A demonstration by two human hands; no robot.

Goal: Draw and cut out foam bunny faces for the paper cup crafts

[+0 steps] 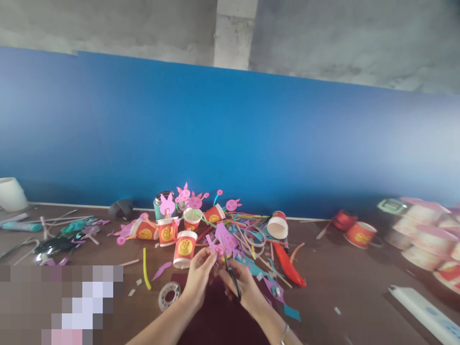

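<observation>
My left hand (pixel 197 277) pinches a small piece of pink paper (pixel 219 249) between thumb and fingers. In my right hand (pixel 246 286) are scissors with black handles (pixel 235 283), their blades pointing up beside the paper; whether they touch it, I cannot tell. Just beyond both hands lies a heap of purple paper scraps (pixel 227 235) with pink round shapes on it. A red-and-white paper cup (pixel 185 249) with a yellow emblem stands to the left of my left hand. Close to my left wrist is a roll of clear tape (pixel 169 296).
Several more cups stand or lie behind, some with pink paper animal heads (pixel 167 205). Right of my hands are tangled pipe cleaners (pixel 257 239) and a red balloon-like item (pixel 289 268). A white power strip (pixel 424 311) and stacked cups (pixel 422 244) sit far right. A blue partition (pixel 230 129) backs the table.
</observation>
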